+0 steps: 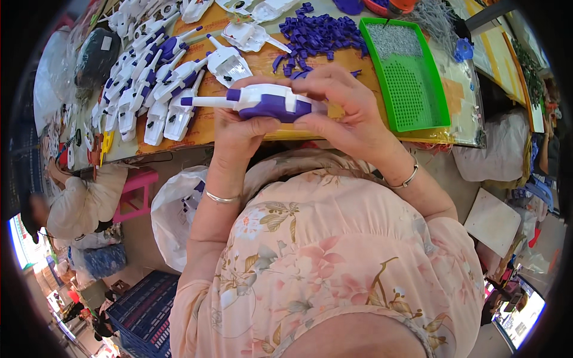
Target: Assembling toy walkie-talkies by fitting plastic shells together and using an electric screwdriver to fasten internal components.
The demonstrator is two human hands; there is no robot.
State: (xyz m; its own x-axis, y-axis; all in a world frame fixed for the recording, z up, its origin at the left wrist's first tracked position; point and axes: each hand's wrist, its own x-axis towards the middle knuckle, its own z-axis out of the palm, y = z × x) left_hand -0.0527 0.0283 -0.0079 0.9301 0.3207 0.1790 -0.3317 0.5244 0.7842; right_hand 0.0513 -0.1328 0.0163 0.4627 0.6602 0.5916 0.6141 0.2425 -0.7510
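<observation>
ok so from where I'm standing, the container you notice first is a bright green tray (412,89) on the counter (268,55): heap of little metal bits (394,40) at its far end, bare perforated floor at the near end. Past it there's a red basket (380,8) with something purple inside, cut off by the edge of my view. Down by the person's left side a white plastic bag (173,224) gapes open with some white and purple parts (192,200) in it, and near it sits a dark blue crate (143,310), can't really make out its contents

The white-and-purple plastic piece (265,104) is up between both hands, in front of the chest, long thin nozzle pointing left. Left hand (239,128) is clamped on its middle, thumb on the near side, most fingers hidden behind. Right hand (349,107) pinches the other end between thumb and fingers

Just beyond that, a white half shell (227,64) lies partly blocked by the piece and the left hand, and the right hand covers the near side of a pile of small purple parts (322,34). Off left there's a crowd of similar white-and-purple units (149,89), overlapping, plus a dark wrapped bundle (97,56)
</observation>
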